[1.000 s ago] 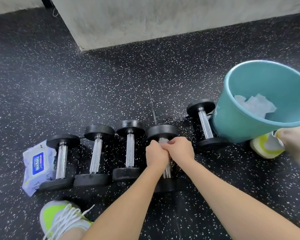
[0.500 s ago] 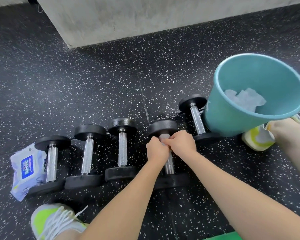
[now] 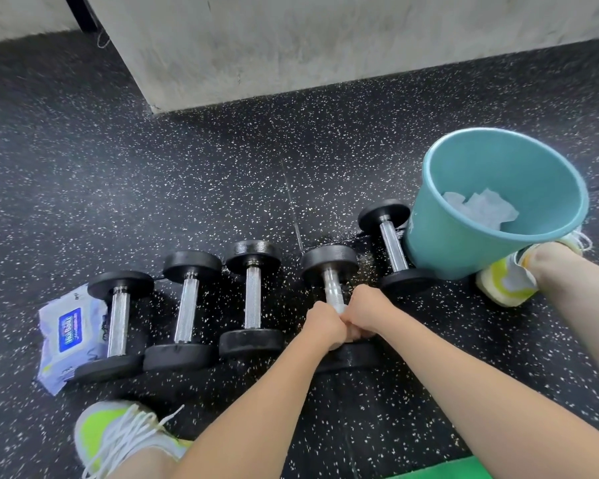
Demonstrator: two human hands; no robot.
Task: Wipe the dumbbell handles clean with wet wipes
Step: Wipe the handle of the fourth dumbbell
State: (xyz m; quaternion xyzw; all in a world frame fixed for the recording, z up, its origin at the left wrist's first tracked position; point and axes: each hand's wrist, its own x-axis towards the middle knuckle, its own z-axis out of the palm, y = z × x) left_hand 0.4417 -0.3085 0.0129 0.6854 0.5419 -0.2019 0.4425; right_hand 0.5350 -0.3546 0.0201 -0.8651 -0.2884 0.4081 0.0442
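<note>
The fourth dumbbell [image 3: 332, 271] from the left lies on the floor in a row of five, its far black head and the upper part of its chrome handle [image 3: 332, 286] in view. Both hands close around the near end of that handle, knuckles touching: the left hand [image 3: 322, 326] and the right hand [image 3: 369, 314] are curled tight, and a scrap of white wet wipe [image 3: 340, 308] shows between them against the metal. The near head of this dumbbell is mostly hidden under the wrists.

To the left, three more dumbbells [image 3: 251, 299] lie parallel, handles pointing away from the person, heads close together. The fifth dumbbell [image 3: 393, 248] lies to the right, set a little farther back, just beside a teal plastic bucket [image 3: 440, 250] that holds crumpled used wipes [image 3: 479, 207]. A pack of wet wipes [image 3: 68, 337] with a blue label sits at the far left, partly tucked under the leftmost dumbbell [image 3: 118, 323].

The floor [image 3: 153, 184] is black rubber matting flecked with white, with a seam running back from the row. Beyond it rises a grey concrete block or wall base [image 3: 291, 46]. A shoe with neon yellow and white laces [image 3: 118, 437] is planted at the lower left, another yellow-and-white shoe [image 3: 505, 285] by the bucket, and a green strip [image 3: 498, 468] edges the bottom right.
</note>
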